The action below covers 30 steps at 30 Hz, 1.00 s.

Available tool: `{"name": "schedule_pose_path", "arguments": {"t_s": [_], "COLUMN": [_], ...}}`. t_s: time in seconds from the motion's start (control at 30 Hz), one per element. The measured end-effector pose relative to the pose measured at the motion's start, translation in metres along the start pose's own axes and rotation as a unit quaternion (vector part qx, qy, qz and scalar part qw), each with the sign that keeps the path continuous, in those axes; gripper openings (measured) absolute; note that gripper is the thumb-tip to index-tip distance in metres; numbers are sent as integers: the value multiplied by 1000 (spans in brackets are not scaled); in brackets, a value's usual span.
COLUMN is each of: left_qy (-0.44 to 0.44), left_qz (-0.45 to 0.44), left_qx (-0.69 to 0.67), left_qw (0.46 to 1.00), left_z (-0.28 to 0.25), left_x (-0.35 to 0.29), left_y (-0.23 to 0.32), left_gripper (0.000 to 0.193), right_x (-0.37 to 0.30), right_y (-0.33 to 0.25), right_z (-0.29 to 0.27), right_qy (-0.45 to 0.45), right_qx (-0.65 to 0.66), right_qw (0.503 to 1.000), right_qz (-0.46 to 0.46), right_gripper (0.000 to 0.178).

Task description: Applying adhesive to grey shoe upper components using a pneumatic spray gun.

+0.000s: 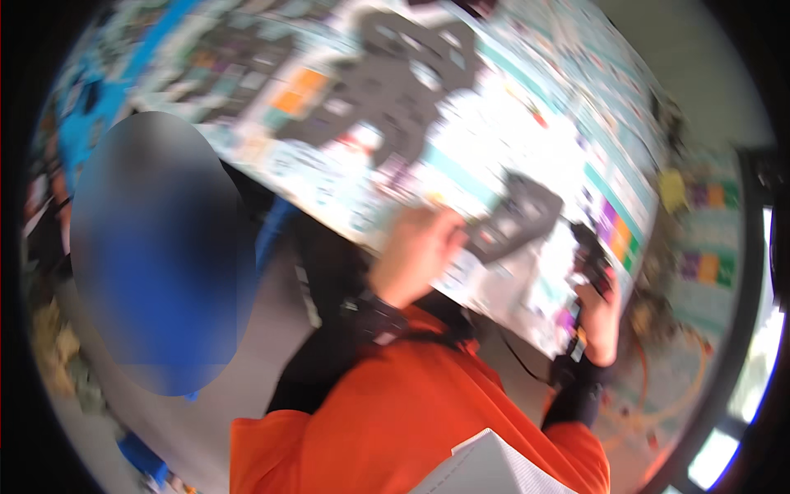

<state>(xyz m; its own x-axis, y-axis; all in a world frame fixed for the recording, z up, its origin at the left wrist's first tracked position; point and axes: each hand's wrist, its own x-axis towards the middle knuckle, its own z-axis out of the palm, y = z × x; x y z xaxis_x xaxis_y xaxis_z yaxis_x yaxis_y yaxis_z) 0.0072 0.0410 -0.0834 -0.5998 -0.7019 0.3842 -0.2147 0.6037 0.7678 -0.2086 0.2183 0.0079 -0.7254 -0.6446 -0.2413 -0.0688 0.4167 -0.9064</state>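
My left hand is over the near edge of the table with its fingers curled. Its fingertips come right up to a dark grey flat piece with cut-outs; blur hides what, if anything, they pinch. Farther right, my right hand is closed around a black handheld tool, its exact kind too blurred to make out. More dark grey cut-out pieces lie in a cluster on the far middle of the table.
Printed sheets with coloured blocks cover the white table. A person in blue is at the left, beside the table. Orange tubing or cord loops at the right. A dark cable hangs near my right forearm.
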Motion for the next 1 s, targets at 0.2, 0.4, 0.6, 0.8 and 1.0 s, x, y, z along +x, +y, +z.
{"name": "schedule_pose_path", "arguments": {"t_s": [0.2, 0.4, 0.6, 0.8, 1.0], "left_qy": [-15, 258, 376, 421, 398], "left_qz": [-89, 56, 85, 79, 52], "left_qx": [-254, -219, -182, -178, -154], "left_qw": [963, 939, 905, 886, 903], "left_z": [-71, -206, -260, -277, -268], "left_x": [47, 115, 83, 54, 37], "left_y": [33, 40, 48, 47, 41], "left_gripper": [3, 11, 15, 14, 12], "right_x": [47, 55, 56, 58, 63], "right_y": [60, 84, 90, 95, 111], "right_z": [-34, -35, -38, -42, -48], "right_qy": [101, 69, 112, 100, 99], "right_qx": [-329, -342, -364, -346, -309], "right_qw": [936, 922, 912, 920, 919], "right_qz": [-71, -167, -149, -154, -225], "right_gripper": [56, 52, 61, 66, 85]}}
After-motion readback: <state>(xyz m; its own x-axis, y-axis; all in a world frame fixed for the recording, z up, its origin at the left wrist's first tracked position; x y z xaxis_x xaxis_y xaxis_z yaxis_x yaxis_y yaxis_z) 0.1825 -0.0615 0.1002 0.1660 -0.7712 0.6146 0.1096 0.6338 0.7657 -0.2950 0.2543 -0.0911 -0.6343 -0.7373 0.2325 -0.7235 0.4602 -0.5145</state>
